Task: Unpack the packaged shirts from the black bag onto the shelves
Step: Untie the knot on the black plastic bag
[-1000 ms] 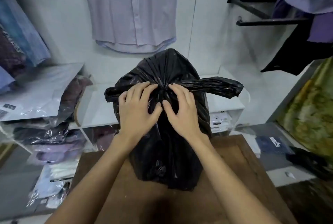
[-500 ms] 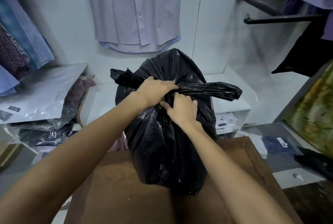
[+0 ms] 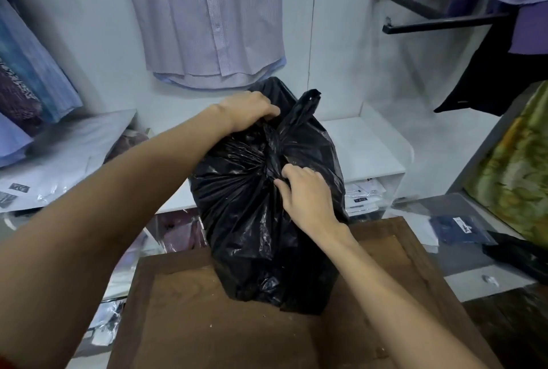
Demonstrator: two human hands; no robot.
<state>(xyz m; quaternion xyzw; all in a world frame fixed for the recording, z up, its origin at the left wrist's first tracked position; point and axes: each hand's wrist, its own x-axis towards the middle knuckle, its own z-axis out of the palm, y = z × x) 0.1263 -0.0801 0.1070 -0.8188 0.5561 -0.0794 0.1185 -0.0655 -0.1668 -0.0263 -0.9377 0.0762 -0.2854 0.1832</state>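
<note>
A full black plastic bag stands upright on a brown wooden table, its top tied in a knot. My left hand grips the far side of the bag's gathered top. My right hand pinches the plastic at the knot from the near side. One black tie end sticks up behind the knot. The bag's contents are hidden. White shelves stand behind the bag.
Packaged shirts lie stacked on the left shelf, and more packages sit under the right shelf. A striped shirt hangs on the wall. A black rail juts out upper right. A dark packaged shirt lies at right.
My left hand moved up and over to the far side of the bag's top. The right tie end, which lay sideways, now points up. My right hand stays at the knot.
</note>
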